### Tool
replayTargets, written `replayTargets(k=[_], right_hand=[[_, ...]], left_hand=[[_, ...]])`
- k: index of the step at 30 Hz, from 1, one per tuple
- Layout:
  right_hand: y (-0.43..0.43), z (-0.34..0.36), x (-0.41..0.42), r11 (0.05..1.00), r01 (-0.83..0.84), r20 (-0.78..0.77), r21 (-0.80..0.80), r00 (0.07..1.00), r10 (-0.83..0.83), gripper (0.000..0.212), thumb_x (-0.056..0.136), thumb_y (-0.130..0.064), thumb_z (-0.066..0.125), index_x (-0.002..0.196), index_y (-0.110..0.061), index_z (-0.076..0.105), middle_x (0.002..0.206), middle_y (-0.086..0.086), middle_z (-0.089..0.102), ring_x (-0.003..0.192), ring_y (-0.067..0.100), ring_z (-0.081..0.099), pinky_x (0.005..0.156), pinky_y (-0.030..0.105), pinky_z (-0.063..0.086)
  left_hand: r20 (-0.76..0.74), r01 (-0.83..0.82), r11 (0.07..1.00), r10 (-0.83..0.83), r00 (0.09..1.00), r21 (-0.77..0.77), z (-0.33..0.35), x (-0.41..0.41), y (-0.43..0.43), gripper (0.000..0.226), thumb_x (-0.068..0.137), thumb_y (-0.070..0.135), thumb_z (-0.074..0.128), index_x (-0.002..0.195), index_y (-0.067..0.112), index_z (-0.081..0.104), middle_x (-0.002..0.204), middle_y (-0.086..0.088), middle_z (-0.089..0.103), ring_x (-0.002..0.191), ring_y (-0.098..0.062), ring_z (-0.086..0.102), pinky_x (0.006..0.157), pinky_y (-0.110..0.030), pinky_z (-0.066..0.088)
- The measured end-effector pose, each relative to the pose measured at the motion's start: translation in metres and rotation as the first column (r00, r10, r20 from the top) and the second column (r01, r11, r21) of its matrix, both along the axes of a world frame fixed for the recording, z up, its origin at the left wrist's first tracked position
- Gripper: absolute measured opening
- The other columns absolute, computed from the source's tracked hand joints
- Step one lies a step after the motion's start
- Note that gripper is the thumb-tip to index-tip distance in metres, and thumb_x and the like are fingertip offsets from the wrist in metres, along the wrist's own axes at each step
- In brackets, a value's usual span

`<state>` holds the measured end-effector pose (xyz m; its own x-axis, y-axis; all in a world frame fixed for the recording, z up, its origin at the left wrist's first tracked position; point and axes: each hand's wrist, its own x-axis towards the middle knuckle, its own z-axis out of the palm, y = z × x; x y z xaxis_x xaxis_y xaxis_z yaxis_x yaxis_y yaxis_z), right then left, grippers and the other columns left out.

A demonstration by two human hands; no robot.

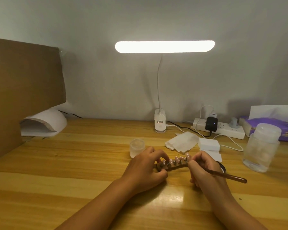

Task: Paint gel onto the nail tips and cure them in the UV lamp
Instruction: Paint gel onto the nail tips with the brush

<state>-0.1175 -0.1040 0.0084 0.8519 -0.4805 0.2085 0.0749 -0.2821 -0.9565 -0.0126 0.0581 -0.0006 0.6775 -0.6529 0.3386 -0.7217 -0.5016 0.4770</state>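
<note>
A brown holder strip (176, 167) carries several pale pink nail tips (177, 158) standing in a row at the middle of the wooden desk. My left hand (145, 171) grips the strip's left end. My right hand (201, 166) holds a brown gel brush (229, 176) like a pen, its handle pointing right; the brush tip is hidden behind my fingers near the rightmost nail tip. A small frosted gel jar (137, 147) stands open just behind my left hand. The white UV lamp (45, 123) sits at the far left, partly under a cardboard sheet.
A cardboard sheet (23, 90) leans at the left. A lit clip desk lamp (160, 120) stands at the back. Tissues (181, 141), white pads (209, 144), a power strip (223, 128), a purple tissue box (273, 125) and a frosted bottle (261, 148) crowd the right side.
</note>
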Motion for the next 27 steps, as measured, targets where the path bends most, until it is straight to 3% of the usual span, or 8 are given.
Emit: replayTargets(k=[5,9,14,17,22,27], right_hand=[[0.0017,0.001,0.0006,0.999,0.002,0.003,-0.042,1.0,-0.002,0.007,0.088,-0.013,0.063,0.083,-0.017,0.061,0.067,0.002,0.065,0.061,0.014,0.06,0.052,0.028,0.051],[0.0006,-0.0002,-0.0001,1.0,0.011,0.027,-0.013,1.0,-0.01,0.009,0.09,-0.013,0.061,0.081,-0.015,0.06,0.06,-0.001,0.06,0.053,0.008,0.055,0.045,0.017,0.046],[0.0058,0.004,-0.001,0.991,-0.117,-0.005,-0.062,0.993,0.117,0.007,0.089,-0.012,0.063,0.088,-0.019,0.06,0.074,-0.002,0.068,0.068,0.01,0.065,0.056,0.025,0.051],[0.0051,0.0025,-0.0004,0.987,-0.11,-0.048,-0.119,0.993,0.105,0.008,0.087,-0.009,0.063,0.084,-0.017,0.06,0.072,0.001,0.064,0.07,0.016,0.06,0.06,0.031,0.05],[0.0056,0.0043,-0.0006,0.99,-0.118,-0.021,-0.082,0.993,0.116,0.008,0.088,-0.009,0.063,0.086,-0.016,0.06,0.072,0.004,0.064,0.059,0.008,0.058,0.048,0.017,0.044],[0.0045,0.0022,-0.0022,0.987,-0.134,-0.009,-0.089,0.991,0.134,0.007,0.088,-0.007,0.061,0.083,-0.011,0.059,0.06,-0.002,0.058,0.055,0.01,0.054,0.049,0.021,0.046]], left_hand=[[0.004,0.003,1.0,-0.003,1.0,-0.009,-0.0006,0.0008,0.0001,0.031,0.082,0.04,0.064,0.112,0.044,0.057,0.101,0.019,0.048,0.077,0.005,0.047,0.063,-0.014,0.035],[0.01,0.003,1.0,-0.003,1.0,-0.015,-0.0012,0.0006,0.0005,0.031,0.081,0.039,0.064,0.111,0.044,0.058,0.1,0.019,0.049,0.076,0.005,0.047,0.063,-0.015,0.036],[0.027,-0.007,1.0,0.008,1.0,-0.025,-0.0023,0.0004,0.0001,0.031,0.079,0.04,0.064,0.11,0.044,0.058,0.099,0.019,0.049,0.071,0.009,0.047,0.06,-0.014,0.034],[0.036,-0.013,1.0,0.013,0.999,-0.022,-0.0023,0.0011,-0.0006,0.031,0.079,0.04,0.064,0.109,0.045,0.058,0.099,0.019,0.049,0.077,0.005,0.049,0.062,-0.016,0.039],[0.042,-0.008,1.0,0.009,0.999,-0.021,-0.0022,0.0017,-0.0007,0.03,0.08,0.041,0.064,0.109,0.043,0.058,0.099,0.018,0.049,0.09,-0.001,0.054,0.071,-0.022,0.049],[0.054,-0.005,1.0,0.006,0.999,-0.026,-0.0023,0.0011,-0.0006,0.03,0.081,0.04,0.064,0.11,0.042,0.059,0.099,0.017,0.05,0.092,-0.003,0.055,0.074,-0.024,0.051]])
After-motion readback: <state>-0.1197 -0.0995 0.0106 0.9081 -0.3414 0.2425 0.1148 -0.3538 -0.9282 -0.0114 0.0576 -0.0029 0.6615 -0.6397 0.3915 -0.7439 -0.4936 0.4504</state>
